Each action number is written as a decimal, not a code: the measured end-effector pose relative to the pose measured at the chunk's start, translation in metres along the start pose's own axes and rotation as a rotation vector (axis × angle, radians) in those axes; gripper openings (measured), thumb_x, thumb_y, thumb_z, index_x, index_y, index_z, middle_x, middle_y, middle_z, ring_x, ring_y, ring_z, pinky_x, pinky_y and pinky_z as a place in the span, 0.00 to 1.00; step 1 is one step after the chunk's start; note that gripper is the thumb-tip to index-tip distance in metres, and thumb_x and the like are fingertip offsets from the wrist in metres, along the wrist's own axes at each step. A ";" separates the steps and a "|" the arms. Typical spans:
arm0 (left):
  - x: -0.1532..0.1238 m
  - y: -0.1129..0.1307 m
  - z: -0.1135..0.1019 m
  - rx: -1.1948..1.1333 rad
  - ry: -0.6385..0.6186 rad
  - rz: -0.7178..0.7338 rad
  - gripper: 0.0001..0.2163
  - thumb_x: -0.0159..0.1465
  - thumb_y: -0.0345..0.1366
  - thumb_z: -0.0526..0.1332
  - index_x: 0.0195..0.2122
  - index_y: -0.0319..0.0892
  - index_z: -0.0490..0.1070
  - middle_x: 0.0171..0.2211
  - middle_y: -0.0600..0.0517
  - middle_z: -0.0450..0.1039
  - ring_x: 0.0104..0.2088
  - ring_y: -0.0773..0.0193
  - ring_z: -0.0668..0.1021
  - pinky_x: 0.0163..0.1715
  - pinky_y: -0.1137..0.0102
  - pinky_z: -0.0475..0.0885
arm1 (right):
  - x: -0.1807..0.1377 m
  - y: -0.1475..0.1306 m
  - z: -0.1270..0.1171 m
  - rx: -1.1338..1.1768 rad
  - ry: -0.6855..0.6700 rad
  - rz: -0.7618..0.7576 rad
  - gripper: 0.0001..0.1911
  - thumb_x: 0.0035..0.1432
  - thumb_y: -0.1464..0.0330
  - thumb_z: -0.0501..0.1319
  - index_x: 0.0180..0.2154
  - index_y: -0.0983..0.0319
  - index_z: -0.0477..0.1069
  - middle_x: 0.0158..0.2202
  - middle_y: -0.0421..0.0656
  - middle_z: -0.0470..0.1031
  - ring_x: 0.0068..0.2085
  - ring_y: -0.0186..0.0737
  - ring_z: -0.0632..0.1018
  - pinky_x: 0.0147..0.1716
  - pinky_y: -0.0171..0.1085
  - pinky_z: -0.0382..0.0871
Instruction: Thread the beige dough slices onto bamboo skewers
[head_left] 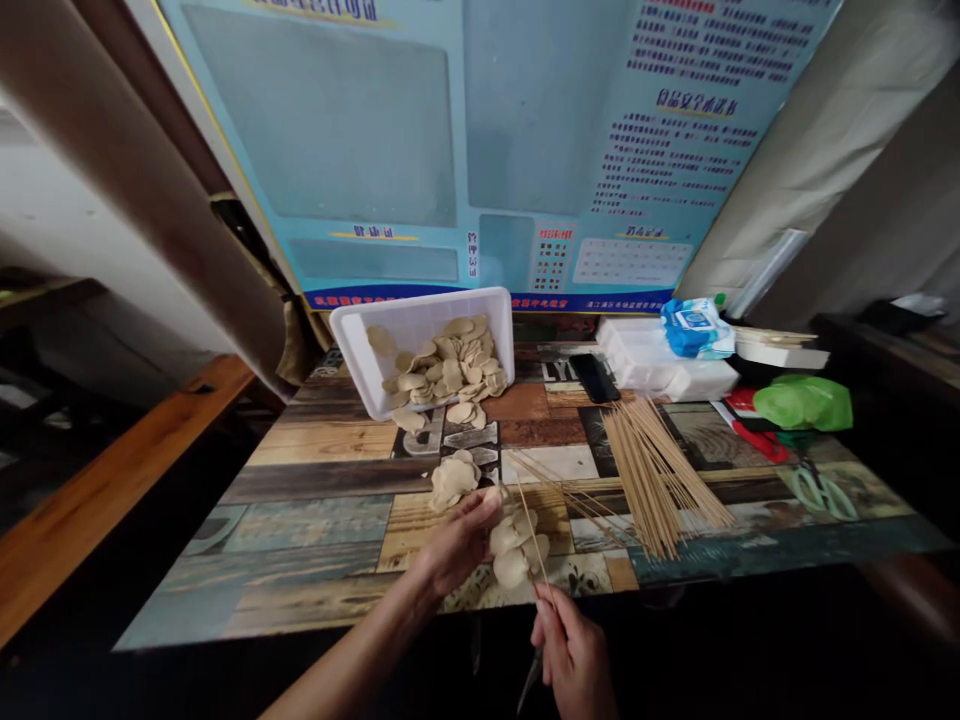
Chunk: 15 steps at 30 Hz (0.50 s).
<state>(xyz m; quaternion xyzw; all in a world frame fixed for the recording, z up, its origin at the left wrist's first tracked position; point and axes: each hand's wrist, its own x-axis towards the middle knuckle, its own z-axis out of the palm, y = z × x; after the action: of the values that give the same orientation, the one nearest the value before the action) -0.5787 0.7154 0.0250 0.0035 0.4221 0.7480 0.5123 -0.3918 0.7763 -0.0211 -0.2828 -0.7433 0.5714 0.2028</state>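
My right hand (574, 645) is closed around thin wooden skewers (538, 545) near the front edge of the table. Several pale, thin round slices (512, 568) cluster on or against the skewers; how each is pierced is too small to tell. A thin dark, pointed object (531, 682) shows below that hand, its kind unclear. Just left of the skewers, my left hand (456, 545) pinches one pale slice (493, 496) between thumb and fingers. Beyond it lies a small pile of similar slices (454, 480) on the table.
A white plastic tub (356, 365) lies tipped toward me, slices spilling out. Right of centre are bundled bamboo skewers (652, 480) and a phone (595, 378). White packages (637, 360), a blue wipes pack (697, 328), a green bag (804, 402) and scissors (823, 493) occupy the right side.
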 end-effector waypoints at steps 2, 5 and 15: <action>0.000 0.001 0.002 -0.005 0.005 -0.038 0.11 0.57 0.38 0.67 0.38 0.41 0.71 0.34 0.51 0.77 0.30 0.64 0.79 0.31 0.71 0.75 | 0.002 -0.003 -0.003 0.010 0.015 0.012 0.25 0.64 0.53 0.47 0.42 0.65 0.73 0.21 0.37 0.65 0.14 0.26 0.63 0.14 0.26 0.59; -0.004 0.003 0.006 0.011 -0.051 -0.097 0.13 0.59 0.43 0.64 0.40 0.40 0.71 0.35 0.47 0.78 0.33 0.60 0.80 0.32 0.69 0.75 | 0.003 -0.007 -0.006 0.018 0.033 0.015 0.25 0.64 0.53 0.48 0.42 0.65 0.73 0.21 0.37 0.65 0.14 0.26 0.64 0.15 0.26 0.60; -0.006 -0.001 0.001 -0.022 -0.056 -0.067 0.18 0.53 0.44 0.69 0.41 0.41 0.71 0.39 0.48 0.77 0.34 0.61 0.79 0.29 0.71 0.73 | -0.002 -0.008 -0.002 0.048 0.011 0.014 0.25 0.63 0.53 0.49 0.42 0.65 0.73 0.21 0.37 0.65 0.14 0.26 0.64 0.13 0.26 0.59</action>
<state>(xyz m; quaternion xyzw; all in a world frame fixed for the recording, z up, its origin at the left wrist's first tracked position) -0.5748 0.7112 0.0279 0.0047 0.3990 0.7346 0.5487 -0.3900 0.7751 -0.0127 -0.2861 -0.7261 0.5891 0.2094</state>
